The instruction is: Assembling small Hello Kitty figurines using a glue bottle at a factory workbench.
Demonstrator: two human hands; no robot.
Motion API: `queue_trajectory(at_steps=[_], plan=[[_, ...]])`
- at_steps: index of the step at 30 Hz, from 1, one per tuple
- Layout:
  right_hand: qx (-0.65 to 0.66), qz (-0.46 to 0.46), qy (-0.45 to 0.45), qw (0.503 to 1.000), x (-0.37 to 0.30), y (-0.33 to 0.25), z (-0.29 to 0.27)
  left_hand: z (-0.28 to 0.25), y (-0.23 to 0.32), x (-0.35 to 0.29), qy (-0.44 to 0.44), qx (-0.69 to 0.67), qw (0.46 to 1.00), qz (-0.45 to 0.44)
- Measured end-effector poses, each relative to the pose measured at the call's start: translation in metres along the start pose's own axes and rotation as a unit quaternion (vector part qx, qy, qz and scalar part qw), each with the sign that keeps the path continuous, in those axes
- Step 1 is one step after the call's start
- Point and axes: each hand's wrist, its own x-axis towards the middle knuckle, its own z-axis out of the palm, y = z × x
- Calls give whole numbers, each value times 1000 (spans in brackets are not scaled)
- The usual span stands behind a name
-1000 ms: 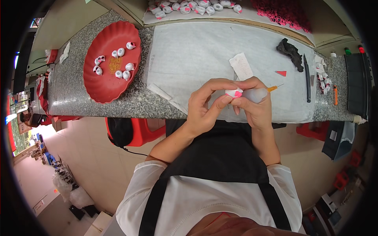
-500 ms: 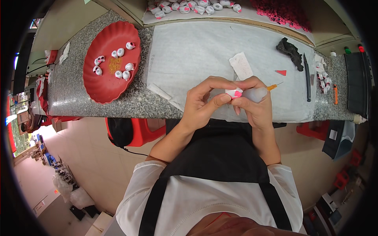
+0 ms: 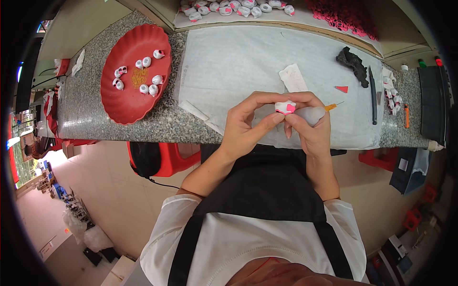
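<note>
Head view: little white piece (image 3: 285,107) pinched up between two bare hands

So the piece is rounded and lumpy, white with hot-pink patches, held over the near part of the work sheet (image 3: 229,57). The left hand (image 3: 243,126) has it pinched, thumb below and fingers curled over the top. The right hand (image 3: 312,128) is doing double duty: fingertips at the piece's other side, while the same hand grips a squeeze bottle (image 3: 312,116). That bottle is cloudy, see-through and bulb-shaped, with a yellow-orange nozzle (image 3: 330,107) and a skinny needle pointing off to the right.

The sheet is pale and thin, a bit wrinkled, spread over speckled grey stone countertop (image 3: 78,117). On it, just beyond the hands, there's a white paper strip (image 3: 293,78), then a flat red scrap (image 3: 341,89), a crumpled black wad (image 3: 352,66) and a slim dark pen-like tool (image 3: 373,97).

Over on the left sits a glossy red plate (image 3: 112,97) with a scalloped rim and a gold design in the middle, holding more roundish white pieces in small clusters. Along the back: a heap of white-and-pink pieces (image 3: 224,7), and right of it a tangled pile of pink loopy bits (image 3: 341,19).
</note>
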Motion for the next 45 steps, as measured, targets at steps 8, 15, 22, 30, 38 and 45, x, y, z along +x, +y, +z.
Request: queue_trajectory(at_steps=[8, 15, 22, 30, 38, 45], plan=[[-11, -8, 4, 1000, -1, 2, -1, -1, -2, -1, 4, 9, 1000, -5], [-6, -11, 5, 1000, 0, 2, 1, -1, -2, -1, 8, 18, 1000, 10], [3, -6, 8, 1000, 0, 4, 1, 1, -3, -2, 14, 15, 1000, 3], [94, 37, -62, 993, 4, 6, -11, -1, -4, -1, -5, -18, 1000, 0], [100, 44, -69, 992, 5, 10, -13, -3, -6, -1, -16, -19, 999, 25], [82, 56, -66, 993, 7, 10, -16, -2, -5, 2, -15, -32, 999, 13]])
